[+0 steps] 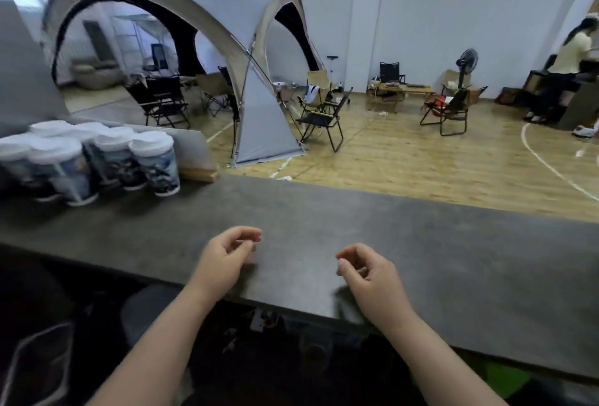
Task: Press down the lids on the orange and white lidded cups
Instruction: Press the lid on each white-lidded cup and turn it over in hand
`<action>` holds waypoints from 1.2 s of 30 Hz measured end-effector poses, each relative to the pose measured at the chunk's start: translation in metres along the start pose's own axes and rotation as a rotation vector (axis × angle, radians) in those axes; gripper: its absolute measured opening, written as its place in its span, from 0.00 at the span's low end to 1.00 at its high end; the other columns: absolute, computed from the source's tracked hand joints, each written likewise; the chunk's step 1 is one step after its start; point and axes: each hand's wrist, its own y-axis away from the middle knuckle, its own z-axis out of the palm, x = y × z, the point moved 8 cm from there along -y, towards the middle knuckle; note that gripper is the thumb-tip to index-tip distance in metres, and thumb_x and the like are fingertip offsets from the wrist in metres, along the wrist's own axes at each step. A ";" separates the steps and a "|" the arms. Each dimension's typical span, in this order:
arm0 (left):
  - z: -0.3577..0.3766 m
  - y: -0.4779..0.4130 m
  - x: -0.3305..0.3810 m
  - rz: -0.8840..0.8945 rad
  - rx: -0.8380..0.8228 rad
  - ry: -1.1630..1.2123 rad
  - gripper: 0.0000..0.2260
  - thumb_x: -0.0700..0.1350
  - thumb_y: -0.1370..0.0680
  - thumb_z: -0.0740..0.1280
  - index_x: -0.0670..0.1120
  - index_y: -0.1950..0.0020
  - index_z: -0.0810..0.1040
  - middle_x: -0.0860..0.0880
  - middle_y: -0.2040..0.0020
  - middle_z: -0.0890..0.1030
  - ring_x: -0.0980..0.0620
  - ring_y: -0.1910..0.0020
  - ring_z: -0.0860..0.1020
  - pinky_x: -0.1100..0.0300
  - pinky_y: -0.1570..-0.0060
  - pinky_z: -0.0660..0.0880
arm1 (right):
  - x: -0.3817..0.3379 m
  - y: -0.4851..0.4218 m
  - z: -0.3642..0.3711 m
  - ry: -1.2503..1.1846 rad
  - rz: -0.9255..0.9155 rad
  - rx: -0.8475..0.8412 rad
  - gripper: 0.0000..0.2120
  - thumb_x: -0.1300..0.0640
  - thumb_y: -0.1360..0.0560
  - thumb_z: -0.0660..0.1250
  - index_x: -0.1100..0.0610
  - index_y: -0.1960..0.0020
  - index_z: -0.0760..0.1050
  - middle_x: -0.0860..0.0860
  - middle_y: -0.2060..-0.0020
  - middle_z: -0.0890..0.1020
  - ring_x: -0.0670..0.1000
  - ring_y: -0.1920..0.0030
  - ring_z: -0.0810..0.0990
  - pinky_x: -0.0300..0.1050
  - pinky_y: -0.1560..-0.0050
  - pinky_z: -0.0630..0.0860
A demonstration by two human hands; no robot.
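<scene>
Both the left hand [223, 260] and right hand [366, 279] hover loosely curled, empty-gripped; she should reach the lidded cups [97, 159] at left of frame and press each lid squarely.

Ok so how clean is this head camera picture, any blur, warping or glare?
Head view: the lidded cups at far left are motion-smeared, their prints unreadable; both hands, left hand and right hand, slightly soft; wide-angle bending curves the counter edge; window glare blows out the top-left corner.
</scene>
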 end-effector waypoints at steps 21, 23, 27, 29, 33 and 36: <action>-0.244 -0.190 -0.095 -0.076 0.028 0.038 0.35 0.22 0.24 0.58 0.44 0.21 0.58 0.44 0.26 0.70 0.50 0.29 0.70 0.48 0.25 0.64 | -0.093 -0.211 0.372 0.078 0.140 -0.204 0.38 0.61 0.24 0.67 0.47 0.19 0.55 0.52 0.25 0.70 0.55 0.29 0.73 0.49 0.28 0.69; -0.243 -0.194 -0.098 -0.089 0.029 0.076 0.33 0.22 0.24 0.58 0.43 0.21 0.60 0.41 0.30 0.73 0.50 0.34 0.74 0.46 0.28 0.68 | -0.099 -0.215 0.378 0.059 0.105 -0.194 0.40 0.62 0.25 0.69 0.48 0.19 0.56 0.52 0.26 0.72 0.54 0.28 0.72 0.52 0.27 0.69; -0.243 -0.191 -0.098 -0.054 0.050 0.117 0.27 0.23 0.24 0.60 0.42 0.28 0.71 0.40 0.32 0.74 0.45 0.34 0.76 0.44 0.33 0.73 | -0.111 -0.208 0.366 -0.055 0.028 -0.039 0.32 0.59 0.30 0.78 0.54 0.29 0.70 0.50 0.37 0.80 0.48 0.38 0.79 0.44 0.35 0.74; -0.235 -0.180 -0.094 -0.044 0.024 0.202 0.21 0.26 0.22 0.61 0.47 0.37 0.75 0.43 0.39 0.79 0.47 0.38 0.78 0.50 0.44 0.80 | -0.109 -0.197 0.356 -0.106 0.030 0.007 0.30 0.58 0.32 0.81 0.54 0.34 0.72 0.49 0.40 0.80 0.44 0.43 0.79 0.41 0.41 0.78; -0.215 -0.155 -0.091 -0.024 -0.062 0.241 0.19 0.27 0.21 0.59 0.49 0.43 0.77 0.46 0.43 0.81 0.50 0.43 0.80 0.57 0.54 0.82 | -0.102 -0.176 0.331 -0.172 0.032 0.070 0.32 0.58 0.34 0.82 0.50 0.36 0.71 0.48 0.41 0.79 0.42 0.42 0.78 0.39 0.44 0.78; -0.203 -0.146 -0.088 -0.029 -0.134 0.279 0.17 0.28 0.19 0.58 0.45 0.43 0.79 0.45 0.43 0.83 0.49 0.46 0.82 0.59 0.55 0.82 | -0.106 -0.163 0.310 -0.088 -0.015 0.064 0.31 0.55 0.33 0.82 0.42 0.37 0.70 0.38 0.44 0.80 0.34 0.43 0.77 0.26 0.49 0.73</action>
